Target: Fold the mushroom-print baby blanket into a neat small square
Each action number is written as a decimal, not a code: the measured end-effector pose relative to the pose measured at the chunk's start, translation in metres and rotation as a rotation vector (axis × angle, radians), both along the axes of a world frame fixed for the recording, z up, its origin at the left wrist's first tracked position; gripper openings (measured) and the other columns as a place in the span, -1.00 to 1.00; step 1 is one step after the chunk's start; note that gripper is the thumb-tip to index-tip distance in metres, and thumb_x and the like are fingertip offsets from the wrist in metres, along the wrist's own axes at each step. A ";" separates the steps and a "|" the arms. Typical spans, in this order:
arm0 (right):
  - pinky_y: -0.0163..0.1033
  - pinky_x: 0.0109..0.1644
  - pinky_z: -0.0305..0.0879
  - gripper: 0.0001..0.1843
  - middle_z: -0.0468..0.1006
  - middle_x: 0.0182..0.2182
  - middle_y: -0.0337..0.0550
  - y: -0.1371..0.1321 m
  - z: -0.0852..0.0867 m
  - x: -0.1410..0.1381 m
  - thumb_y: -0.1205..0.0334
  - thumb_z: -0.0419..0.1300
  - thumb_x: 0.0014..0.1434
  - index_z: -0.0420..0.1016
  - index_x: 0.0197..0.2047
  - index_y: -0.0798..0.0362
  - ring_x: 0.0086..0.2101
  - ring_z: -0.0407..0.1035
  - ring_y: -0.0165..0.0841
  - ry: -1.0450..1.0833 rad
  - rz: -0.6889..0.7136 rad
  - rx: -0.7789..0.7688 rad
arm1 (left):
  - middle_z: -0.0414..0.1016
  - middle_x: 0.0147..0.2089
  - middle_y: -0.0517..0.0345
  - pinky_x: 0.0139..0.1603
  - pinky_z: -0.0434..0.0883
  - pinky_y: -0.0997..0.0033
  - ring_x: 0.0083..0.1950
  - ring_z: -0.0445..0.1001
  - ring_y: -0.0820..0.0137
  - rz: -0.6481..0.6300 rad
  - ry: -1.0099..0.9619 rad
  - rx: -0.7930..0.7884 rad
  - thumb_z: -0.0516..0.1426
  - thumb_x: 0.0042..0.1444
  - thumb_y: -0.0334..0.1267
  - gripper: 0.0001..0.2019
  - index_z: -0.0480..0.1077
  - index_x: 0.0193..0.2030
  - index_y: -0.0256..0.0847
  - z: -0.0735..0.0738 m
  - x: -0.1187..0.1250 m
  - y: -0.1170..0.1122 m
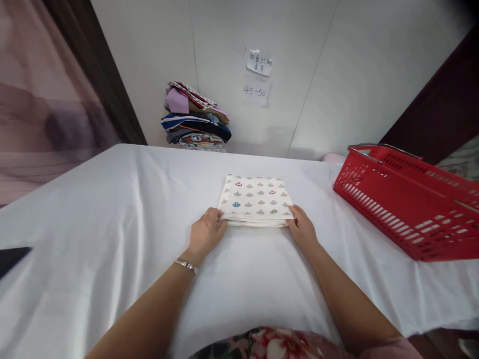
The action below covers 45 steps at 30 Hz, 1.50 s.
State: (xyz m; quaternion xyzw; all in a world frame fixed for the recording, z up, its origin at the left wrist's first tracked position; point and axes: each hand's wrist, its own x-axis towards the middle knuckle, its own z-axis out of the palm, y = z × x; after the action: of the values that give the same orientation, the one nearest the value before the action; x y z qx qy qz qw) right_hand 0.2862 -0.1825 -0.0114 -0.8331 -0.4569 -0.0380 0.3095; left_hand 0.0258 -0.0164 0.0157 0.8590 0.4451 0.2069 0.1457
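Note:
A folded white cloth (254, 197) with small grey, red, blue and green mushroom-like prints lies in the middle of the white-covered table. My left hand (207, 229) grips its near left corner, fingers closed on the layered edge. At the near right corner, my right hand (301, 227) pinches the same edge between thumb and fingers. Several folded layers show along the side facing me. A silver bracelet (186, 265) circles my left wrist.
Against the back wall stands a pile of folded fabrics (196, 117). A red plastic basket (404, 199) with metal handles sits at the right. Paper notes (258, 75) hang on the wall. A dark flat object (13, 259) lies at the left edge; a pink curtain (48, 99) hangs beyond.

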 end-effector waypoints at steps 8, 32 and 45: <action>-0.15 0.05 0.27 -0.52 0.22 0.18 -0.14 0.001 -0.002 -0.001 0.25 0.00 0.14 0.26 0.15 -0.05 -0.01 0.31 -0.25 -0.023 0.032 -0.010 | 0.43 -0.25 0.11 -0.39 0.22 0.40 -0.25 0.42 0.32 0.019 0.105 -0.019 -0.05 0.06 -0.26 -0.90 0.22 -0.29 -0.17 0.007 0.001 0.001; -0.16 -0.12 0.34 -0.50 0.11 0.24 -0.14 -0.003 0.006 -0.007 0.16 0.03 0.13 0.22 0.17 -0.11 -0.22 0.41 -0.32 -0.058 0.009 -0.068 | 0.35 -0.06 0.05 -0.07 0.30 0.27 -0.03 0.31 0.26 -0.161 -0.079 0.187 0.03 0.02 -0.27 -0.79 0.29 -0.16 -0.17 -0.004 0.001 0.002; 0.01 0.15 0.05 -0.64 0.28 0.13 0.00 0.012 0.010 -0.012 0.31 -0.04 0.20 0.36 0.05 0.06 0.14 0.07 -0.17 -0.411 0.241 0.059 | 0.42 -0.11 0.04 0.01 0.24 0.21 -0.04 0.34 0.27 -0.337 -0.178 0.247 0.03 0.14 -0.18 -0.78 0.42 -0.15 -0.16 -0.009 0.011 0.001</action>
State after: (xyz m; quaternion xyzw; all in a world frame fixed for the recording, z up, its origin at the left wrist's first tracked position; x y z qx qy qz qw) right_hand 0.2744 -0.1707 -0.0011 -0.7379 -0.6052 -0.1828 0.2363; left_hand 0.0365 -0.0151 0.0067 0.9109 0.2520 0.3075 0.1107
